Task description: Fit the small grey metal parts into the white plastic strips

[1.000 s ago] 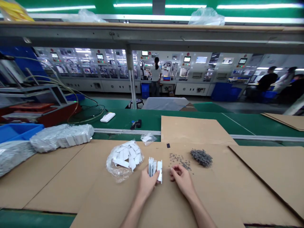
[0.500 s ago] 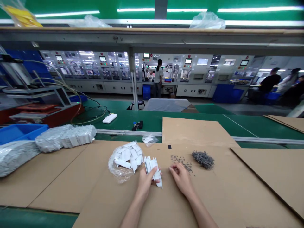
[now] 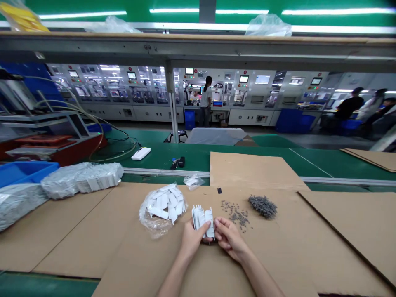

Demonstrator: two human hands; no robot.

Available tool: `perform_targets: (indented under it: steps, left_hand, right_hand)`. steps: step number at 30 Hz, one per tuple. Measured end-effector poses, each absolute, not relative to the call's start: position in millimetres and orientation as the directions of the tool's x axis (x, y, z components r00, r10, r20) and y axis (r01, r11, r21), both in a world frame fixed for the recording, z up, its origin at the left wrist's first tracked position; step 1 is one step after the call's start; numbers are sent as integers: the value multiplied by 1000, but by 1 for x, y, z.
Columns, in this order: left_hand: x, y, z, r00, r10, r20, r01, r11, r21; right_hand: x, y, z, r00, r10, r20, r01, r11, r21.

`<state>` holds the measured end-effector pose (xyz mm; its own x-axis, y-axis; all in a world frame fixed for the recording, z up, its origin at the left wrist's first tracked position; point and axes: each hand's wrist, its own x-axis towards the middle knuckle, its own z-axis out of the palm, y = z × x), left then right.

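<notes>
My left hand point(image 3: 192, 239) grips a small stack of white plastic parts point(image 3: 201, 220) from below, holding it just above the cardboard sheet point(image 3: 130, 255). My right hand point(image 3: 230, 240) is beside the stack, its fingertips at the stack's right edge. Anything small between those fingers is hidden. To the left lies a clear plastic bag of white plastic strips point(image 3: 162, 210), close to my left hand. Small dark grey pieces point(image 3: 235, 214) are scattered just beyond my right hand, and a heap of the same pieces point(image 3: 262, 207) sits further right.
A small clear bag point(image 3: 193, 181) and a black square piece point(image 3: 219, 190) lie at the far edge of the cardboard. Silver-wrapped packs point(image 3: 82, 179) and a blue bin point(image 3: 24, 173) stand to the left. Beyond is a green bench point(image 3: 198, 159), with a co-worker point(image 3: 206, 97) at distant machines.
My right hand has moved left, away from the grey pieces, and now reaches the white stack. The stack has straightened in my left hand.
</notes>
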<state>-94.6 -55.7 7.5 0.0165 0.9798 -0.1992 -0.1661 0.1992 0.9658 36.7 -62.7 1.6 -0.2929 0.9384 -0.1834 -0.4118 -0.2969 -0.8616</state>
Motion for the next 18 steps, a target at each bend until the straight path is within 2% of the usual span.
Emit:
perform_targets:
  steps: [3,6,11,14,18]
  left_hand:
    - [-94,-56,10,19,980,-200,-164,201,966]
    - [-93,-57,11,26,981,-190,-168,191,967]
    - [-92,-58,9,69,983,-169,-161,178,971]
    - [-93,-57,7,54,986,-157,-157,164,974]
    - [-95,-54,3,-23,986,-166,-161,161,974]
  right_hand:
    - [35,-61,-5,-233,960,-154,-361,-233,-903]
    - [30,-61,-10,-120,987,-103,-238,-129,-963]
    - [26,-63,-7,23,996,87,-86,89,-992]
    - [28,-62,-5,18,999,45,-94,46,-994]
    - [33,-61,-6,-83,995,-55,-108,-64,-992]
